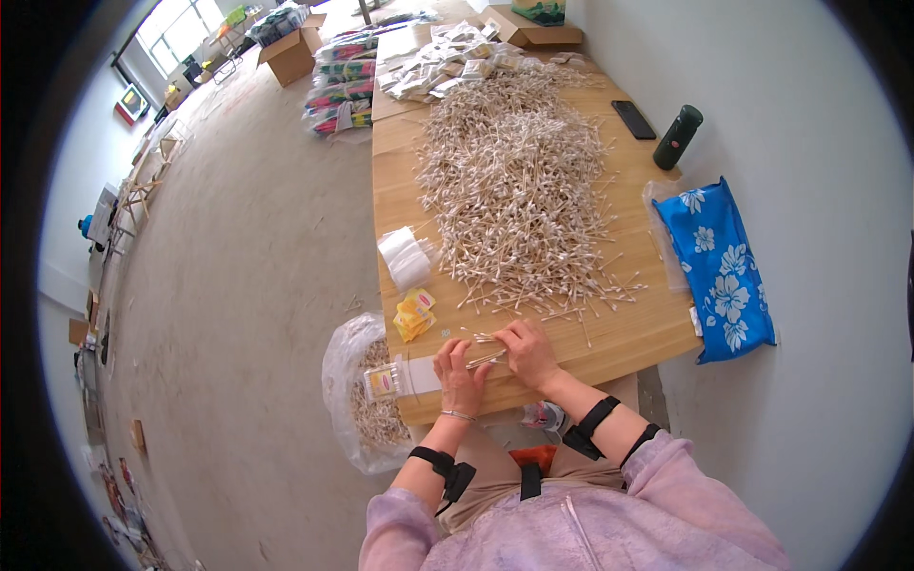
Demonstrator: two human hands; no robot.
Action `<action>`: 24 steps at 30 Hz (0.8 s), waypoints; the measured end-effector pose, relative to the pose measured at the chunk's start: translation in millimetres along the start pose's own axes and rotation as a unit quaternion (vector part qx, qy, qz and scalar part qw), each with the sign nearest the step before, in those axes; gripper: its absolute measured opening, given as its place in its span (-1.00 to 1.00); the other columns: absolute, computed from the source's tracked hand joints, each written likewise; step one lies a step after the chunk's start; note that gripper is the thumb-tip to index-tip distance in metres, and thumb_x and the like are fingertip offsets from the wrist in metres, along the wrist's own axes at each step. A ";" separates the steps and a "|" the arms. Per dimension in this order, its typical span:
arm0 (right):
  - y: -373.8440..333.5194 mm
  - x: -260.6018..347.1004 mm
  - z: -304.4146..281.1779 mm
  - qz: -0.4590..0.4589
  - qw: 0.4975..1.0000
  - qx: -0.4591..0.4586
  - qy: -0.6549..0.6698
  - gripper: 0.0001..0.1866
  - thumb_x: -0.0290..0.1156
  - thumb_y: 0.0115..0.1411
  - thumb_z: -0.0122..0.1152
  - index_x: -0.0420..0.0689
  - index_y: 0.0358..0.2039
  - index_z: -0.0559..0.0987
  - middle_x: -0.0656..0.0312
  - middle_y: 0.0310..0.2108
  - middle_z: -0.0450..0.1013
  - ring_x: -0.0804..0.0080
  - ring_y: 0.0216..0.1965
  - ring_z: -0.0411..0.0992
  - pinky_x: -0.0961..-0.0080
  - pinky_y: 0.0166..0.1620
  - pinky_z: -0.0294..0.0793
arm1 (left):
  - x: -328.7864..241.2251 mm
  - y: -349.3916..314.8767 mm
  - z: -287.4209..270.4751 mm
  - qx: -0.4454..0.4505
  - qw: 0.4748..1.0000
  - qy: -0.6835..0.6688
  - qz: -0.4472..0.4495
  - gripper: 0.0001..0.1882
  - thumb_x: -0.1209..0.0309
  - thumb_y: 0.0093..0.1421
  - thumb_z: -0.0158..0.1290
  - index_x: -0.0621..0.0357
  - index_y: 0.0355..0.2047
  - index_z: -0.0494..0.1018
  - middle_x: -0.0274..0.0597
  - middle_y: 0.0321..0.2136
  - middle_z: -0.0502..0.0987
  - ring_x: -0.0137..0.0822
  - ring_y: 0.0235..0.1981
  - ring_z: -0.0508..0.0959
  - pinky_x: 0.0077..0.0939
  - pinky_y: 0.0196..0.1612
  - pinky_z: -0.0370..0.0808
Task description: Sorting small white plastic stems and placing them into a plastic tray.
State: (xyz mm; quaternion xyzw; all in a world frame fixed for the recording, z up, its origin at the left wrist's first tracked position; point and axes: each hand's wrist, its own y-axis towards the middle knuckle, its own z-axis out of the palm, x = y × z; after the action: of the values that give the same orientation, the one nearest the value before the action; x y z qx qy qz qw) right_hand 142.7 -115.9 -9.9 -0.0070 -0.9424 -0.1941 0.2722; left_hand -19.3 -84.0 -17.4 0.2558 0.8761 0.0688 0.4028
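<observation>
Near the table's front edge, my left hand (461, 377) and my right hand (530, 351) come close together. Between them lie a few cotton swabs (486, 359), with the fingers of both hands closed on their ends. A large heap of loose cotton swabs (519, 190) spreads over the table just beyond. To the left of my left hand, a flat white strip (420, 375) lies at the edge, and a clear pack of swabs with a yellow card (383, 383) juts past it. Yellow cards (414, 315) and a stack of clear plastic bags (406, 257) lie along the left edge.
A plastic sack of swabs (377, 419) stands below the table's left corner. Filled packs (452, 62) are piled at the far end. Along the right side are a phone (633, 120), a dark bottle (678, 138) and a blue flowered package (722, 271) beside the wall.
</observation>
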 end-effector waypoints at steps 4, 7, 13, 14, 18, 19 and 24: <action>-2.4 -0.4 -6.1 -0.012 0.999 0.037 -0.010 -0.70 -0.53 -0.01 0.08 -0.06 -0.21 0.56 0.23 -0.31 0.39 0.23 -0.21 0.35 0.32 -0.12 0.35 | 0.8 -0.6 -7.5 -0.013 1.000 0.014 0.001 -0.26 0.44 -0.11 0.29 0.14 0.11 0.23 0.00 0.15 0.15 0.03 0.14 0.19 -0.15 0.17 0.17; -1.7 1.9 -7.1 0.001 1.000 0.013 0.007 -0.69 -0.53 0.00 0.09 -0.09 -0.18 0.55 0.20 -0.28 0.38 0.20 -0.19 0.34 0.30 -0.10 0.34 | 0.2 7.1 -8.8 0.021 0.999 0.033 0.020 -0.22 0.40 -0.09 0.29 0.14 0.16 0.20 0.01 0.18 0.12 0.06 0.21 0.13 -0.14 0.23 0.12; -20.1 10.0 -18.4 0.144 0.987 -0.073 0.016 -0.64 -0.57 0.05 0.04 -0.20 -0.08 0.46 0.08 -0.18 0.32 0.09 -0.08 0.29 0.26 0.01 0.29 | 5.3 6.4 -7.6 0.096 0.995 0.020 0.029 -0.24 0.40 -0.07 0.28 0.21 0.15 0.21 0.06 0.16 0.18 0.06 0.23 0.13 -0.16 0.27 0.13; -26.3 13.5 -19.0 0.176 0.981 -0.083 0.001 -0.60 -0.57 0.04 0.04 -0.23 -0.04 0.41 0.04 -0.14 0.29 0.07 -0.05 0.26 0.26 0.03 0.27 | 5.3 5.0 -7.9 0.103 0.994 0.013 0.044 -0.25 0.42 -0.08 0.27 0.22 0.14 0.22 0.06 0.15 0.21 0.06 0.23 0.15 -0.16 0.26 0.15; -39.5 30.5 -21.8 0.208 0.977 -0.033 0.021 -0.50 -0.58 0.00 0.09 -0.25 0.02 0.33 -0.02 -0.08 0.23 0.02 -0.01 0.23 0.23 0.05 0.25 | 1.9 5.5 -8.6 0.098 0.995 -0.002 0.036 -0.26 0.45 -0.08 0.27 0.24 0.13 0.22 0.05 0.15 0.20 0.07 0.23 0.14 -0.17 0.26 0.16; -39.4 31.0 -18.8 0.194 0.979 -0.023 0.054 -0.47 -0.60 -0.02 0.12 -0.25 0.03 0.32 -0.02 -0.07 0.22 0.01 0.00 0.22 0.23 0.06 0.25 | 0.0 8.5 -7.7 0.107 0.993 -0.016 0.040 -0.28 0.46 -0.07 0.25 0.26 0.12 0.22 0.07 0.15 0.21 0.07 0.23 0.14 -0.17 0.26 0.15; -33.5 19.1 -7.4 0.146 0.982 -0.028 0.113 -0.46 -0.71 -0.07 0.09 -0.26 0.01 0.34 -0.01 -0.09 0.23 0.02 -0.02 0.24 0.28 0.06 0.26 | -2.6 12.9 -2.3 0.119 0.991 -0.050 0.042 -0.29 0.54 -0.08 0.19 0.28 0.12 0.21 0.10 0.13 0.21 0.08 0.23 0.13 -0.18 0.26 0.14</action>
State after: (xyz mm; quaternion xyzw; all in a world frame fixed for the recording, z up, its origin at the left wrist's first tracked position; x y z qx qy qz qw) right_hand 126.2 -151.4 -6.4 -0.1304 -0.8888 -0.1778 0.4018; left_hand -14.5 -74.0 -10.0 0.3414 0.8453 -0.0320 0.4097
